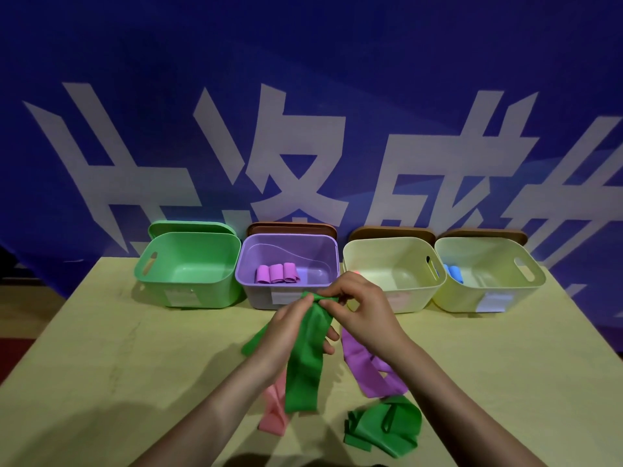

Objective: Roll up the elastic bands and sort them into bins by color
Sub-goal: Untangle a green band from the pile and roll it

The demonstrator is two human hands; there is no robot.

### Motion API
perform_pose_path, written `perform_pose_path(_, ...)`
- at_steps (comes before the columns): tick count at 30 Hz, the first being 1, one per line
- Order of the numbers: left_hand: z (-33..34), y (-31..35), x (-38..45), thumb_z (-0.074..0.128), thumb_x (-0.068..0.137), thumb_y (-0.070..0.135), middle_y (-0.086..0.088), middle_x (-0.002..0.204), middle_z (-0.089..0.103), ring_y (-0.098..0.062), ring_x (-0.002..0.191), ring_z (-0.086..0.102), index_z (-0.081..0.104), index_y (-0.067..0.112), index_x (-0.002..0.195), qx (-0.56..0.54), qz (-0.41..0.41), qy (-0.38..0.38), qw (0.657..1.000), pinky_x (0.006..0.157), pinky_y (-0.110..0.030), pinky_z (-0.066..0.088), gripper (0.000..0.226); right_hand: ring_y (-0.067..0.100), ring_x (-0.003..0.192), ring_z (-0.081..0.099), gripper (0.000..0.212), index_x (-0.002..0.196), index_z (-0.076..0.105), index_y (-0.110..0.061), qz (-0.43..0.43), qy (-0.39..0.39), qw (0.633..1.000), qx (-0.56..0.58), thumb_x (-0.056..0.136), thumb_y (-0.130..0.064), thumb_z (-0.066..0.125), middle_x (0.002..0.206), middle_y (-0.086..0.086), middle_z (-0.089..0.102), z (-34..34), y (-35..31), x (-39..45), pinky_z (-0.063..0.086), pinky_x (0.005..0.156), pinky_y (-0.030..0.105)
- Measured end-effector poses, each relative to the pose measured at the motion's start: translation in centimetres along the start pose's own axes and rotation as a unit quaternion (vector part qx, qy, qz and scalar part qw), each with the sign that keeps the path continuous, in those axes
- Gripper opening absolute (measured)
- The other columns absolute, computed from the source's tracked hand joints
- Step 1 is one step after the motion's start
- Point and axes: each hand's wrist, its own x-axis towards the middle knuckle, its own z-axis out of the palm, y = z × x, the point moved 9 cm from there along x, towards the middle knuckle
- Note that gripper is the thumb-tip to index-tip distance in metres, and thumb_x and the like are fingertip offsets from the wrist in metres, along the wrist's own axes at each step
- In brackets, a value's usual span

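Green band point(305, 362) hangs lengthwise toward the viewer, its far end pinched by both hands: left hand point(290, 326), right hand point(362, 306), above the bench point(135, 365). Green bin point(188, 264) stands far left in the row of bins.

The blue banner point(337, 79) behind the desk carries large white Chinese characters, cut off by the frame and by the bins. One of them reads 成; the others I cannot read with certainty. White labels are stuck on the front walls of the bins — green bin point(182, 295), purple bin point(281, 297), rightmost yellow bin point(492, 302) — but their print is too blurred to read.
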Motion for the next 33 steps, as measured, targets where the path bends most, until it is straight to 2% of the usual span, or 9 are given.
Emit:
perform_pose_path(3,-0.2,0.3,-0.2,0.041,0.1,0.029,-0.019,0.063,0.063,-0.028,0.048,0.059,0.064,0.001,0.102,-0.003,0.015,0.011,1.0,0.05,-0.027,0.049,0.036,0.011,0.077,0.058,0.011,0.089,0.074,-0.011,0.026,-0.017,0.999,0.038,0.078,-0.01,0.073,0.081,-0.001,0.063,0.2,0.2,0.0,0.049,0.07,0.026)
perform_pose_path(6,-0.3,0.4,-0.2,0.04,0.1,0.024,-0.017,0.063,0.065,-0.028,0.05,0.061,0.062,0.002,0.101,-0.019,0.017,0.01,1.0,0.054,-0.029,0.052,0.032,0.011,0.081,0.059,0.013,0.094,0.075,-0.009,0.051,-0.039,0.994,0.086,0.084,-0.015,0.068,0.084,0.003,0.064,0.4,0.3,-0.2,0.049,0.074,0.03)
perform_pose_path(10,-0.2,0.6,-0.5,0.037,0.101,0.021,-0.017,0.072,0.069,-0.031,0.062,0.067,0.063,0.006,0.1,-0.016,0.021,-0.002,1.0,0.064,-0.035,0.055,0.03,0.002,0.081,0.06,0.019,0.105,0.074,-0.012,0.124,-0.033,0.983,0.133,0.091,-0.018,0.063,0.092,0.0,0.068,0.6,1.6,-0.4,0.048,0.077,0.024)
perform_pose_path(15,-0.4,0.5,-0.4,0.036,0.102,0.016,-0.015,0.067,0.068,-0.03,0.065,0.066,0.061,0.007,0.104,0.024,0.046,0.008,0.999,0.077,-0.044,0.053,0.026,0.023,0.076,0.062,0.011,0.09,0.075,-0.009,0.139,-0.057,0.983,0.102,0.089,-0.016,0.066,0.087,0.014,0.068,1.5,2.1,-0.6,0.049,0.075,0.033)
perform_pose_path(16,-0.6,0.6,-0.5,0.036,0.102,0.015,-0.014,0.066,0.068,-0.028,0.065,0.067,0.061,0.008,0.104,0.047,0.057,0.015,0.997,0.076,-0.042,0.053,0.026,0.027,0.078,0.062,0.01,0.088,0.074,-0.008,0.139,-0.056,0.984,0.095,0.089,-0.015,0.067,0.087,0.014,0.068,1.5,2.1,-0.6,0.048,0.077,0.029)
perform_pose_path(19,-0.8,0.9,-0.6,0.038,0.102,0.016,-0.012,0.065,0.069,-0.025,0.063,0.067,0.062,0.009,0.101,0.081,0.079,0.043,0.993,0.069,-0.035,0.055,0.025,0.02,0.076,0.059,0.008,0.083,0.072,-0.009,0.105,-0.045,0.993,0.035,0.087,-0.013,0.068,0.082,0.008,0.067,1.3,0.8,-0.3,0.037,0.077,0.006)
perform_pose_path(23,-0.8,0.1,-0.3,0.047,0.099,0.018,-0.018,0.067,0.068,-0.028,0.058,0.066,0.065,0.0,0.096,-0.015,0.033,0.07,0.997,0.06,-0.038,0.057,0.025,0.005,0.074,0.054,0.006,0.084,0.072,-0.013,0.061,0.008,0.998,-0.003,0.086,-0.016,0.067,0.075,-0.013,0.058,0.4,-0.2,0.0,0.042,0.068,0.016)
perform_pose_path(26,-0.9,-0.5,-0.3,0.05,0.097,0.018,-0.022,0.07,0.067,-0.03,0.058,0.066,0.066,-0.002,0.096,-0.048,0.008,0.076,0.996,0.06,-0.037,0.057,0.025,-0.003,0.074,0.052,0.008,0.085,0.071,-0.013,0.018,0.018,0.998,-0.051,0.084,-0.019,0.066,0.076,-0.02,0.052,0.2,-0.7,-0.1,0.038,0.067,0.01)
perform_pose_path(33,-1.1,-0.3,-0.4,0.045,0.099,0.024,-0.031,0.091,0.068,-0.034,0.068,0.066,0.066,-0.001,0.105,-0.048,0.03,0.069,0.996,0.068,-0.041,0.057,0.033,0.0,0.077,0.051,0.018,0.099,0.075,-0.017,-0.041,-0.021,0.996,-0.075,0.084,-0.02,0.066,0.084,-0.005,0.059,0.7,-1.9,-0.5,0.043,0.071,0.015)
